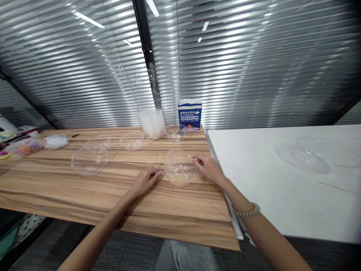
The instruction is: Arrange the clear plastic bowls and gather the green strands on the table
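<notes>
A clear plastic bowl (183, 177) stands near the right end of the wooden table, with thin pale-yellow strands in or under it. My right hand (207, 167) pinches its right rim. To the bowl's left, my left hand (144, 181) rests low over the table, thumb and fingers drawn together; anything between them is too small to make out. Just beyond its fingertips lies a loose scatter of thin yellowish strands (156, 162), whose kind I cannot tell.
More clear bowls stand behind and left: one bowl (175, 133), another bowl (132, 141), a front-left bowl (89, 162). A bagged bowl stack (152, 122) and blue packet (189, 116) stand by the blinds. Plastic bags (55, 142) lie left. A white table (267, 195) adjoins right.
</notes>
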A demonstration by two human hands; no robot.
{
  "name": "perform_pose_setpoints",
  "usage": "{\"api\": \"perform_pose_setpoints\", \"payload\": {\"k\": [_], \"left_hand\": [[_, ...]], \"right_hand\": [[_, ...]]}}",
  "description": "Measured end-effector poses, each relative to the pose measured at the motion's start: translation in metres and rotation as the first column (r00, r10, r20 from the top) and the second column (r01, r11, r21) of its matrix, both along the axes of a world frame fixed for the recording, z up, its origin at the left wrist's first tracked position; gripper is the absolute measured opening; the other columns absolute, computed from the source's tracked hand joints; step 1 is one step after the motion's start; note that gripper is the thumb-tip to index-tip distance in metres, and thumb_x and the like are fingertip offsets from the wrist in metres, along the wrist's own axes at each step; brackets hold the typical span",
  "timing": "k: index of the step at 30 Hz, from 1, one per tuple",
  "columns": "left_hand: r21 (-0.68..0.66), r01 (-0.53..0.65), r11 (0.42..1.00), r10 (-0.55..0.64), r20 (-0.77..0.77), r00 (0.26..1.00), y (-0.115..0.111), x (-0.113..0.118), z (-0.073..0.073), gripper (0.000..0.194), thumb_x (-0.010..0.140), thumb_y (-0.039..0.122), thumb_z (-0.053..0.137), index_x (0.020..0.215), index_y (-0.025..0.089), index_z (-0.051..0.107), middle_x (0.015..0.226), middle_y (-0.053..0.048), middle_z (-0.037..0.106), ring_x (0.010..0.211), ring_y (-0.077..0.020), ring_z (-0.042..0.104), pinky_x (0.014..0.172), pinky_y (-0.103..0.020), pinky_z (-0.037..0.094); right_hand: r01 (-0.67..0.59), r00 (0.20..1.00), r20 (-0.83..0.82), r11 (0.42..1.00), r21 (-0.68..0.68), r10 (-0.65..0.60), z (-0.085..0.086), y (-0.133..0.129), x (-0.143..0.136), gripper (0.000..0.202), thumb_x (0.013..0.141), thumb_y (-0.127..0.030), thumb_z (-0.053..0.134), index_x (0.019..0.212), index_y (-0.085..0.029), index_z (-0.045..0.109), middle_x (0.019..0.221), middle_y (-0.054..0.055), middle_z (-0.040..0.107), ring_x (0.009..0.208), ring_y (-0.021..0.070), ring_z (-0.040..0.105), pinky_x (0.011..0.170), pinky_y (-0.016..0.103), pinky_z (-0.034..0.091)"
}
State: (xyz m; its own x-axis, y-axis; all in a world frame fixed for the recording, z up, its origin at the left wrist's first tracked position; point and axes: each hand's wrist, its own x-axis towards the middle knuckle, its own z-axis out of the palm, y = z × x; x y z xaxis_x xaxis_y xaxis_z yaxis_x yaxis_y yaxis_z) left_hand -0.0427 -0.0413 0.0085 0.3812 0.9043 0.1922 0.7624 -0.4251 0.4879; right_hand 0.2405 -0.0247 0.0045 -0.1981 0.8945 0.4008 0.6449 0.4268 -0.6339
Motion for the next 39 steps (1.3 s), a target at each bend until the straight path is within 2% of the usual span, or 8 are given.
{"api": "perform_pose_setpoints", "payload": {"k": [11, 20, 29, 35, 39], "left_hand": [[-0.004, -0.002, 1.0, 0.002, 0.005, 1.0, -0.0013, -0.0011, 0.0011, 0.039, 0.089, 0.042, 0.039, 0.059, 0.018, 0.044, 0.063, 0.0, 0.051, 0.061, -0.014, 0.046, 0.059, -0.026, 0.032], [0.005, -0.002, 1.0, 0.002, -0.012, 1.0, -0.0009, -0.0002, 0.0002, 0.039, 0.09, 0.042, 0.039, 0.06, 0.018, 0.045, 0.063, 0.0, 0.051, 0.061, -0.0137, 0.047, 0.059, -0.025, 0.033], [0.006, 0.003, 1.0, -0.003, -0.004, 1.0, -0.0003, -0.001, -0.001, 0.039, 0.09, 0.043, 0.039, 0.06, 0.018, 0.045, 0.063, 0.001, 0.049, 0.061, -0.0136, 0.046, 0.06, -0.026, 0.033], [0.002, 0.001, 1.0, -0.001, 0.017, 1.0, -0.0011, -0.0002, 0.0004, 0.038, 0.089, 0.04, 0.04, 0.058, 0.018, 0.043, 0.061, 0.001, 0.048, 0.06, -0.0137, 0.045, 0.059, -0.026, 0.034], [0.007, -0.015, 1.0, 0.015, 0.088, 0.996, -0.001, -0.0003, 0.0007, 0.036, 0.09, 0.04, 0.037, 0.063, 0.019, 0.044, 0.063, 0.001, 0.049, 0.062, -0.0143, 0.047, 0.061, -0.026, 0.036]], "right_hand": [[-0.015, 0.999, 0.041, 1.0, -0.008, 0.015, 0.0003, -0.0004, -0.0005, 0.028, 0.087, -0.028, 0.044, 0.094, -0.017, 0.069, 0.069, 0.003, 0.068, 0.06, 0.0156, 0.058, 0.058, 0.025, 0.039], [-0.042, 0.998, 0.046, 0.999, 0.023, 0.041, -0.0036, 0.0018, -0.0002, 0.029, 0.088, -0.031, 0.042, 0.092, -0.019, 0.069, 0.063, 0.001, 0.065, 0.056, 0.0148, 0.057, 0.056, 0.024, 0.038], [-0.031, 0.998, 0.052, 0.999, 0.007, 0.031, 0.0, -0.0015, -0.0007, 0.028, 0.087, -0.028, 0.044, 0.094, -0.019, 0.069, 0.068, 0.003, 0.068, 0.06, 0.0155, 0.059, 0.058, 0.024, 0.039], [-0.019, 0.999, 0.05, 1.0, 0.016, 0.019, -0.0005, -0.0005, 0.0, 0.028, 0.086, -0.027, 0.045, 0.096, -0.017, 0.069, 0.072, 0.003, 0.069, 0.063, 0.0161, 0.06, 0.061, 0.025, 0.041], [-0.024, 0.999, 0.047, 1.0, 0.016, 0.023, -0.0006, -0.0006, -0.0001, 0.028, 0.087, -0.028, 0.045, 0.096, -0.017, 0.069, 0.072, 0.004, 0.069, 0.063, 0.016, 0.06, 0.06, 0.025, 0.041]]}}
